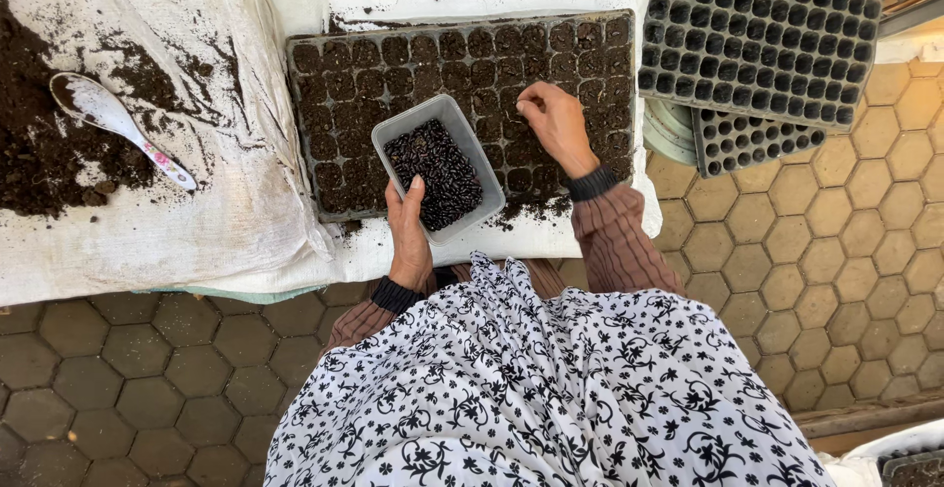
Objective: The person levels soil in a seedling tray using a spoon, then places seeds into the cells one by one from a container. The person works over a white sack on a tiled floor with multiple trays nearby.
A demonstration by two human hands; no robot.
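1. The left hand (408, 241) holds the near edge of a clear plastic tub (440, 167). The thumb lies over the rim. The tub is full of small dark seeds (435, 174).
2. The tub sits on top of the black seed tray (334, 133), near the middle of its near side. It is best to keep the tub flat so no seeds spill.
3. The right hand (556, 128) rests on the tray, just right of the tub. Its fingers are pinched close together and point down at a soil cup. I cannot tell if a seed is between them.
4. Each cup is packed with dark soil. I think a gentle push works best, one cup at a time, row by row.
5. Empty trays (757, 34) lie stacked at the far right. A white spoon (113, 118) lies in loose soil (39, 152) at the left, well away from both hands.
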